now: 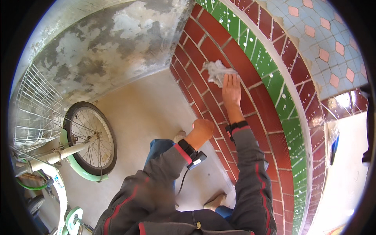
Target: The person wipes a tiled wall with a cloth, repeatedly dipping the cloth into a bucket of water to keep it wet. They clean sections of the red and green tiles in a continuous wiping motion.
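Note:
A crumpled whitish cloth point(216, 72) lies pressed against the red brick-pattern tiled wall point(265, 102), under the fingertips of my right hand point(232, 89). The fingers of that hand are extended side by side over the cloth's edge. My left hand point(202, 131) is lower and to the left, in front of the wall's lower rows, with its fingers curled in; whether anything is inside it is hidden. Dark straps circle both wrists, and a small device with a cable sits at the left one. Pale lines run between the red tiles.
At the left stands a pale green bicycle point(60, 188) with a wire basket point(38, 108) and a front wheel point(89, 141). A stained plaster wall point(117, 44) meets the tiled wall at a corner. Green tiles point(273, 79) with white spots border the red ones; a pale ledge runs alongside.

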### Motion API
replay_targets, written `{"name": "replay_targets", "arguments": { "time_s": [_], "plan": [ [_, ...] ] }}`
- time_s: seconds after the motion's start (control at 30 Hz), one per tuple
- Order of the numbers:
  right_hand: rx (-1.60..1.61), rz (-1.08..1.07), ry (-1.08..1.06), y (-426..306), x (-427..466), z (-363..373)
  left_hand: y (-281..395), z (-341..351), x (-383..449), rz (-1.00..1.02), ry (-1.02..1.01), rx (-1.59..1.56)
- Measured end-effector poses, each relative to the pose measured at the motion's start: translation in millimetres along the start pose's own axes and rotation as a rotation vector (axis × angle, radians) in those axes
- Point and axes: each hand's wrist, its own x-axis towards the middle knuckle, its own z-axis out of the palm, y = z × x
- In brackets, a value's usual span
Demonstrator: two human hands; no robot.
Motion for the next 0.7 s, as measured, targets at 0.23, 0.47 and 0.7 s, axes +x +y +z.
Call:
{"name": "replay_targets", "arguments": {
  "time_s": [0.23, 0.47, 0.7],
  "plan": [
    [0.021, 0.287, -0.156, 53, -202, -50, 20, 0, 0, -0.004, -0.108, -0.05],
    [-0.005, 0.69, -0.27, 90, -359, -109, 13, 30, -8, 0.356, 0.162, -0.048],
    [0.705, 1.177, -0.47, 85, -431, -194, 54, 47, 21, 0.267, -0.333, 0.184]
  ]
}}
